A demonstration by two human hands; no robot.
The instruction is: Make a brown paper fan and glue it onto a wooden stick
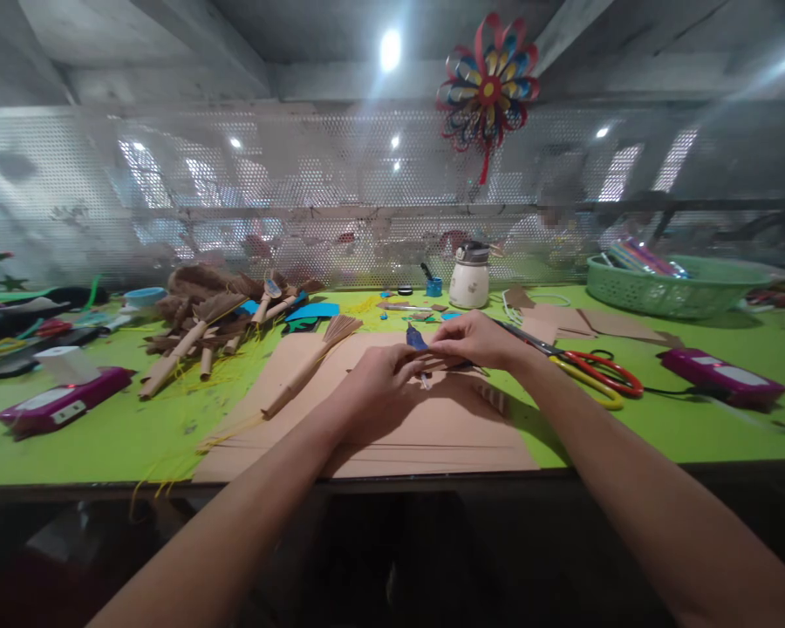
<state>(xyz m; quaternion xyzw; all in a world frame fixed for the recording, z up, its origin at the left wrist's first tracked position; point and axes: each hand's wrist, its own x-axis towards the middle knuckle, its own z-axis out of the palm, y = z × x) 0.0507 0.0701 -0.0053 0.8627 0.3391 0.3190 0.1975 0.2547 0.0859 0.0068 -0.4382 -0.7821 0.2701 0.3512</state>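
Both my hands meet over a stack of brown kraft paper sheets [288, 453] at the table's front. My left hand [385, 375] is closed, its thumb and fingers pinching a narrow piece of brown paper [441, 359]. From the other side my right hand [474, 338] also pinches this piece, knuckles up. A small dark blue pointed thing [416, 337] shows just behind the fingertips; I cannot make out its kind. Beside my left hand, a rolled paper tube with a fringed, fanned end [310, 366] lies on the sheets.
Scissors with red and yellow handles [592, 371] lie right of my right forearm. Purple devices [723, 377] sit at both sides. Behind stand a white jug [469, 277], a green basket [667, 292] and, left, a pile of brown paper tubes [202, 323].
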